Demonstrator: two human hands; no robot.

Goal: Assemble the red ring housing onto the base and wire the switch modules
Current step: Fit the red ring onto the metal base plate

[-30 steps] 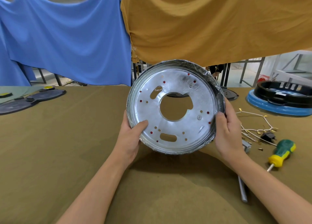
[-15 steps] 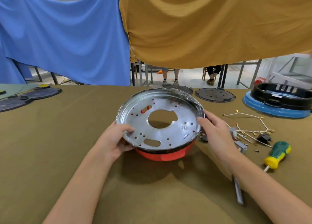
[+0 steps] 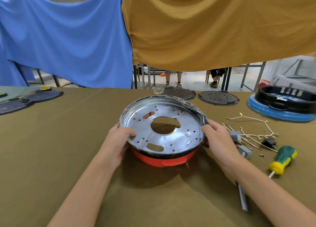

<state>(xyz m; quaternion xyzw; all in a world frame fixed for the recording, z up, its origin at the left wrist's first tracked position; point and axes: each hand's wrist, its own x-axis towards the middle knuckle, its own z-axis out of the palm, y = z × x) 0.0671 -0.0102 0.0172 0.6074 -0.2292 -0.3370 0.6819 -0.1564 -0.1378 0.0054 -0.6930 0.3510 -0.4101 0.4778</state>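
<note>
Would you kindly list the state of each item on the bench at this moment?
Metal base plate: tilted, resting on the red ring housing.
Left hand: gripping the plate's rim.
Right hand: gripping the opposite rim.
Screwdriver: lying unused.
Wires: loose, unconnected.
Switch modules: lying unwired.

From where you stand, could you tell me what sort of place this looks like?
Probably an appliance assembly workshop: a cloth-covered workbench with a screwdriver, loose wires, and spare round plates laid out.
</note>
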